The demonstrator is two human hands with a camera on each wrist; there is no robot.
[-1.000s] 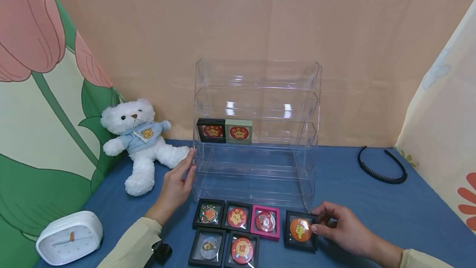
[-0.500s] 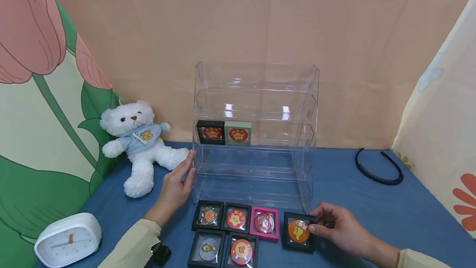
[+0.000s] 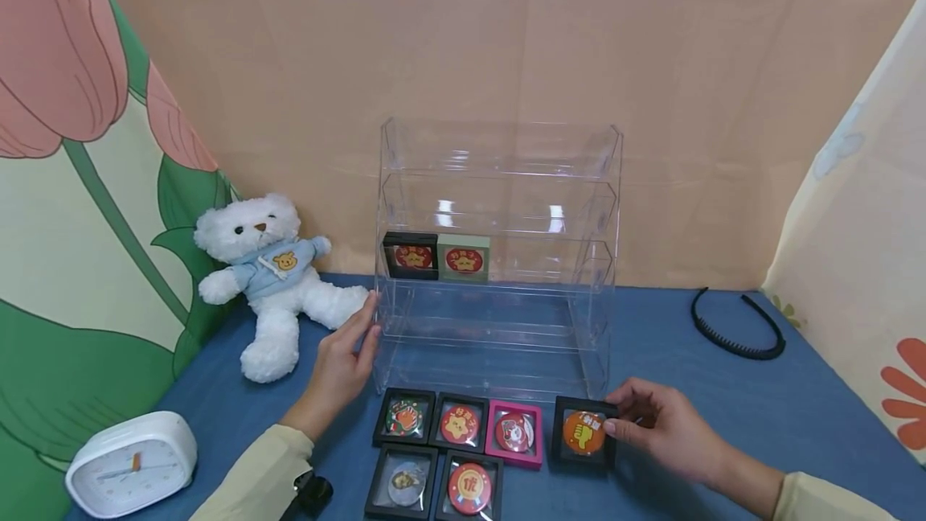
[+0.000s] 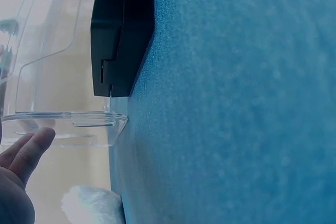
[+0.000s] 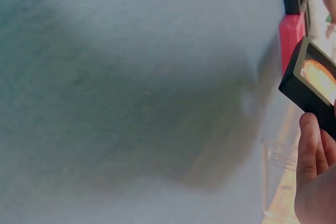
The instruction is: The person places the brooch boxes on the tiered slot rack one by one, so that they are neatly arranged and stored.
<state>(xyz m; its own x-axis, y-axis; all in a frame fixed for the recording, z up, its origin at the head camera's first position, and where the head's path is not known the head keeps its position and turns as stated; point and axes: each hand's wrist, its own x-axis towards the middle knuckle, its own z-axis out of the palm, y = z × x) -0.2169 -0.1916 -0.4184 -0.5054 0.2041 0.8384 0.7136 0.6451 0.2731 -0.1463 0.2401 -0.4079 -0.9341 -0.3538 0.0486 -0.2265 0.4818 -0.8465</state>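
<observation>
Plainly, over blue cloth [image 3: 673,344] before tan backdrop [image 3: 687,103], right fingers [image 3: 631,392] pinch a black box [image 3: 583,432]; left fingers [image 3: 358,320] extend.

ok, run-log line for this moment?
right hand: pinches orange-badged black case | left hand: fingers at left side of clear rack | on rack: red-badged black case, pale green case | on blue cloth: five cases

The rightmost badge case [image 3: 584,434] is black-framed around an orange badge with a yellow hand motif; just left of it, a magenta case [image 3: 514,434] frames a red-and-white badge. The counter [image 3: 651,336] is blue, the teddy bear [image 3: 278,304] at far left white in a light blue sweater [image 3: 253,276], and the headband [image 3: 745,353] at far right black. Pink tulips and green leaves pattern the off-white left hanging [image 3: 58,248].
</observation>
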